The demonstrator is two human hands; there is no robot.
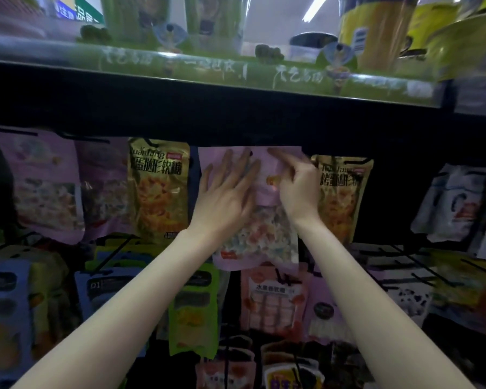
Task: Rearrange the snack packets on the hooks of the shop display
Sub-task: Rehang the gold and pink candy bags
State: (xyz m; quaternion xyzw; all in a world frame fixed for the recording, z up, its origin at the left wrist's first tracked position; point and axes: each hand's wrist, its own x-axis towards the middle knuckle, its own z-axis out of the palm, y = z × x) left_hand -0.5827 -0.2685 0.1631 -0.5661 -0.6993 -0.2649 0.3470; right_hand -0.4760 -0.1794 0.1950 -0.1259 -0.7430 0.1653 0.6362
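A lilac snack packet (264, 231) with a clear window of pastel sweets hangs in the middle of the top row, its upper edge tucked just under the dark shelf (236, 119). The left hand (227, 192) lies flat against its face, fingers straight and spread, steadying it. The right hand (298, 183) pinches the top right part of the packet with curled fingers, near where the hook should be; the hook itself is hidden. It looks like the hanging step: the hole is being fed onto the peg. Next, the packet needs pushing back and squaring between the gold packet (159, 189) on its left and the second gold packet (340, 195) on its right.
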